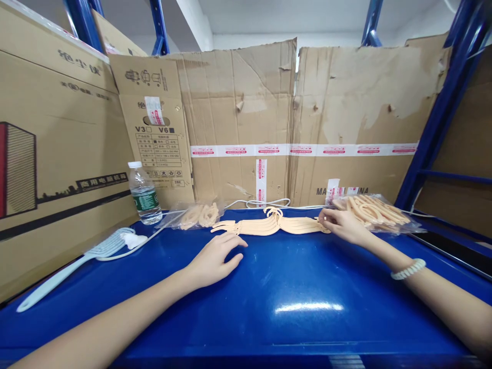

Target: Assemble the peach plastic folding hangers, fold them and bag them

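A row of beige plastic clothes hangers (259, 227) lies on the blue table, nested together, with the hooks (273, 211) bunched at the middle toward the back. My left hand (217, 258) is just in front of their left end, thumb and fingers apart and holding nothing. At the opposite end, my right hand (343, 225) has its thumb and fingertips closed around the tip of the hangers; the exact contact is small and partly hidden. A pale beaded bracelet (408, 270) circles the right wrist.
Clear bags of beige hanger parts lie left (200, 215) and right (374, 211). A water bottle (145, 193) and pale brush (88, 256) are at left, beside a white cable (144, 248). Cardboard panels (238, 123) wall the back; a dark flat object (453, 251) is at right.
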